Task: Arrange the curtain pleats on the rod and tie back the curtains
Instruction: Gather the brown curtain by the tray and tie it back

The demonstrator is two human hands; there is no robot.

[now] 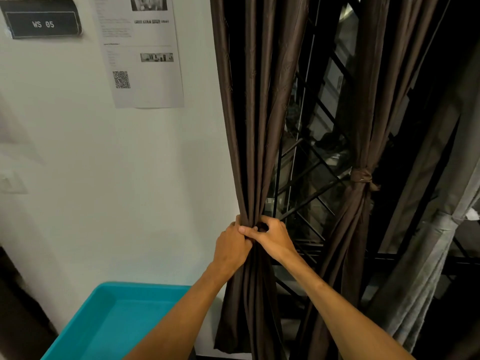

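Note:
A dark brown curtain panel [253,126] hangs beside the white wall, its pleats gathered into a narrow bunch at waist height. My left hand [231,245] grips that bunch from the left. My right hand [270,233] grips it from the right, fingers curled into the folds and touching the left hand. A second brown curtain panel [368,100] hangs to the right, bound at its middle by a brown tie-back [362,176]. The rod is out of view above.
A turquoise plastic bin [117,320] stands below left against the wall. A printed sheet [140,50] and a "WS 05" sign [42,23] hang on the wall. A dark window grille [311,162] shows between the panels. A grey curtain [441,242] hangs at far right.

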